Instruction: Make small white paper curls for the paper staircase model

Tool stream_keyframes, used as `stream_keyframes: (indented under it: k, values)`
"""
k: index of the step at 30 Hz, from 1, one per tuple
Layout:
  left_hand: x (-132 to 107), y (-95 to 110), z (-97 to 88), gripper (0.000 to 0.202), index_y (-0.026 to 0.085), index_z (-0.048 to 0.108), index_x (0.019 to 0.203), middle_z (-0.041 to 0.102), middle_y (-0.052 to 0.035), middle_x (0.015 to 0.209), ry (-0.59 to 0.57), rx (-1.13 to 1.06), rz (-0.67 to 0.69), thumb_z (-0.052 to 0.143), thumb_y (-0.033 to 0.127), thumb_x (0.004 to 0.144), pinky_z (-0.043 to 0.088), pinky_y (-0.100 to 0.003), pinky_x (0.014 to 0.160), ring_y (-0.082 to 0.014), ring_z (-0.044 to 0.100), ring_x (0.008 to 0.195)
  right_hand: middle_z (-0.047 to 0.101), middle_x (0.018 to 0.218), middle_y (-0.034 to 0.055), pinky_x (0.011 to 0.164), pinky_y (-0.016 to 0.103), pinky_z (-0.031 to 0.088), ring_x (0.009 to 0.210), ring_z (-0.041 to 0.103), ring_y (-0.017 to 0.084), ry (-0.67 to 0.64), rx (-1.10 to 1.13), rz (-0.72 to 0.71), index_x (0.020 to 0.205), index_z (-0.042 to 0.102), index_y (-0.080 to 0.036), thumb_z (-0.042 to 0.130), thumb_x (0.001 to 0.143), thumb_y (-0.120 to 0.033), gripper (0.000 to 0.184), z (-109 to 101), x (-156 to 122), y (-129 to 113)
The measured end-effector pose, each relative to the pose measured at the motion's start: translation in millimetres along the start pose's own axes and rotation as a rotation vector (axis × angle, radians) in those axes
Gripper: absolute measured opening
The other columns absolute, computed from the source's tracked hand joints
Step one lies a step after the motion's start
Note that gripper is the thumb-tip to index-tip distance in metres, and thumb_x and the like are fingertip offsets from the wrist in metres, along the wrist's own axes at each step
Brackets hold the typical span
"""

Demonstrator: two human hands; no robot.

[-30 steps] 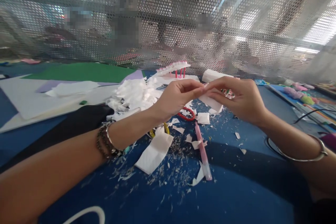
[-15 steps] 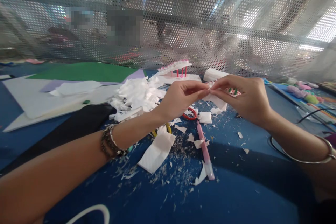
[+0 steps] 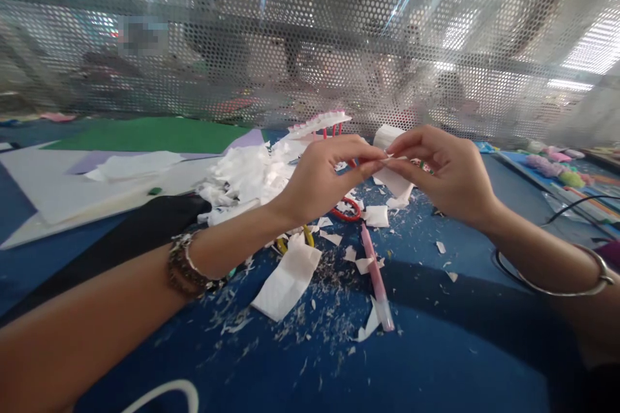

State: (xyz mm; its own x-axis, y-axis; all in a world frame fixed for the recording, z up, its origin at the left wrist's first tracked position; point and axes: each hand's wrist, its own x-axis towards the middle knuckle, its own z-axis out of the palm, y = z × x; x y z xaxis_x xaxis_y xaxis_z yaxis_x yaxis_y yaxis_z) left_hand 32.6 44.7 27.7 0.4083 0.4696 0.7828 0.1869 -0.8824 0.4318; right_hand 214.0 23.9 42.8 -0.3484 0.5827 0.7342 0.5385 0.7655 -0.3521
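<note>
My left hand and my right hand meet above the middle of the table, thumb and fingers pinched together on each. Between their fingertips is a small piece of white tissue paper, which seems to hang below the fingers. Most of what they grip is covered by the fingertips. Under my left hand lie a red scissors-like handle and a pink pen with a clear end. A folded strip of white tissue rests nearer me, partly over a yellow handle loop.
Crumpled white tissue is heaped left of my hands. Behind stands a white model on red posts. Green sheet, white board and black sheet cover the left. Pompoms lie right; a perforated screen rises behind.
Both hands keep their pinch on the tissue. The left hand has shifted slightly up and left, now hiding more of the red posts. The view has moved a little.
</note>
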Motion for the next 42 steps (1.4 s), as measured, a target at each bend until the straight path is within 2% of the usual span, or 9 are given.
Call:
stream_keyframes:
  k: [9, 14, 16, 20, 24, 30, 37, 42]
  values:
    - [2, 5, -4.1, 0.012, 0.017, 0.067, 0.085, 0.067, 0.0000, 0.081, -0.016, -0.090, -0.020, 0.057, 0.024, 0.081, 0.046, -0.018, 0.066, -0.0080, 0.059, 0.074, 0.064, 0.070, -0.0025, 0.054, 0.022, 0.050, 0.062, 0.060, 0.008, -0.022, 0.318, 0.065, 0.075, 0.060, -0.021, 0.062, 0.076, -0.024, 0.004, -2, 3, 1]
    - [1, 12, -2.4, 0.019, 0.017, 0.061, 0.095, 0.063, 0.0018, 0.072, 0.034, -0.220, -0.137, 0.062, 0.024, 0.077, 0.048, -0.018, 0.060, -0.0078, 0.058, 0.066, 0.061, 0.064, -0.0042, 0.048, 0.017, 0.046, 0.055, 0.056, 0.005, 0.010, 0.443, 0.078, 0.072, 0.058, -0.019, 0.061, 0.076, -0.018, 0.005, 1, 1, -4]
    - [1, 13, -1.5, 0.017, 0.016, 0.060, 0.091, 0.062, 0.0027, 0.070, 0.039, -0.275, -0.173, 0.063, 0.023, 0.076, 0.048, -0.017, 0.058, -0.0073, 0.058, 0.065, 0.060, 0.064, -0.0043, 0.045, 0.016, 0.044, 0.054, 0.054, 0.005, 0.012, 0.464, 0.074, 0.073, 0.058, -0.019, 0.061, 0.076, -0.017, 0.004, 3, 0, -6]
    - [1, 12, 1.3, 0.009, 0.014, 0.060, 0.073, 0.062, 0.0026, 0.071, 0.032, -0.369, -0.208, 0.063, 0.023, 0.075, 0.048, -0.018, 0.059, -0.0072, 0.059, 0.066, 0.059, 0.066, -0.0041, 0.046, 0.016, 0.043, 0.054, 0.053, 0.004, 0.021, 0.457, 0.049, 0.076, 0.058, -0.019, 0.060, 0.077, -0.019, 0.002, 5, -3, -8]
    - [0, 14, 5.2, 0.005, 0.016, 0.062, 0.074, 0.063, 0.0022, 0.074, 0.070, -0.383, -0.216, 0.063, 0.021, 0.075, 0.049, -0.020, 0.066, -0.0084, 0.060, 0.072, 0.057, 0.066, -0.0043, 0.050, 0.018, 0.045, 0.056, 0.054, 0.005, 0.049, 0.405, 0.031, 0.075, 0.056, -0.019, 0.060, 0.077, -0.019, 0.005, 5, -4, -7]
    - [-3, 23, 7.4, 0.007, 0.016, 0.066, 0.077, 0.066, 0.0008, 0.074, 0.146, -0.230, -0.233, 0.062, 0.021, 0.076, 0.049, -0.021, 0.065, -0.0093, 0.060, 0.071, 0.058, 0.068, -0.0033, 0.053, 0.020, 0.046, 0.059, 0.055, 0.006, 0.086, 0.296, -0.006, 0.074, 0.055, -0.020, 0.060, 0.078, -0.021, 0.007, 6, -5, -5]
    - [-4, 26, 6.3, 0.009, 0.018, 0.068, 0.081, 0.069, -0.0004, 0.085, 0.109, -0.177, -0.130, 0.059, 0.019, 0.078, 0.050, -0.021, 0.070, -0.0110, 0.061, 0.081, 0.055, 0.063, -0.0040, 0.050, 0.021, 0.045, 0.056, 0.052, 0.006, 0.155, 0.187, -0.045, 0.069, 0.051, -0.021, 0.062, 0.077, -0.025, 0.014, 5, -7, -7]
    - [-2, 21, 2.7, 0.006, 0.018, 0.067, 0.079, 0.068, 0.0000, 0.078, 0.038, -0.215, -0.090, 0.064, 0.021, 0.075, 0.050, -0.021, 0.069, -0.0097, 0.061, 0.075, 0.055, 0.063, -0.0044, 0.048, 0.019, 0.046, 0.055, 0.053, 0.006, 0.080, 0.221, -0.061, 0.070, 0.050, -0.020, 0.063, 0.076, -0.025, 0.014, 1, -5, -5]
